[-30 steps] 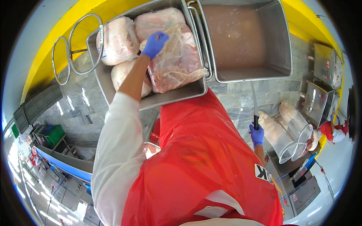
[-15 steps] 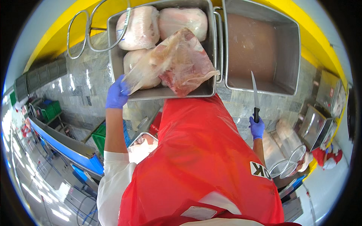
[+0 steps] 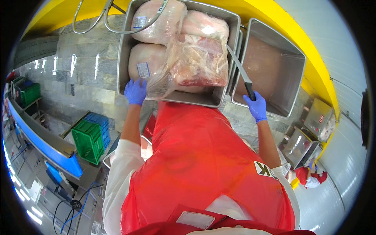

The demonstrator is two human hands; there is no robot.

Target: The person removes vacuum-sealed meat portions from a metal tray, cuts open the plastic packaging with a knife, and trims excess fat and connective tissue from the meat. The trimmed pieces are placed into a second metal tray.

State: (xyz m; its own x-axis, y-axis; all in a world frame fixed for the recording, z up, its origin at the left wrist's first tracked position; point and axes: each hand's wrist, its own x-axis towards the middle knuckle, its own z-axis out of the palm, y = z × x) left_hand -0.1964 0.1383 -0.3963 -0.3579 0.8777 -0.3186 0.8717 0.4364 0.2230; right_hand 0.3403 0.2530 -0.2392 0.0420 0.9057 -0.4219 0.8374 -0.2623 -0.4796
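Observation:
A deep metal tub (image 3: 123, 64) before me holds several large blocks of meat in clear plastic. Topmost at the right lies a red and pale meat block (image 3: 201, 64), its loose plastic film (image 3: 162, 86) drawn out toward the near left corner. At that corner my left hand (image 3: 135, 92), blue-gloved, is closed on the film's edge beside a labelled wrapped block (image 3: 147, 58). My right hand (image 3: 257, 106), also gloved, is closed round the black handle of a long knife (image 3: 242, 72). Its blade points up and left, tip by the meat block's right edge.
Right of the tub stands a second metal tub (image 3: 291, 78) with a brownish bottom. Metal hoops (image 3: 105, 17) overhang the far left. Green crates (image 3: 88, 141) stand on the left, metal bins (image 3: 299, 147) on the right. Another person (image 3: 311, 177) is at the far right.
The meat block has turned and settled squarer in the tub. My left hand has come lower and nearer the tub's corner. The knife has swung left, its tip now beside the meat.

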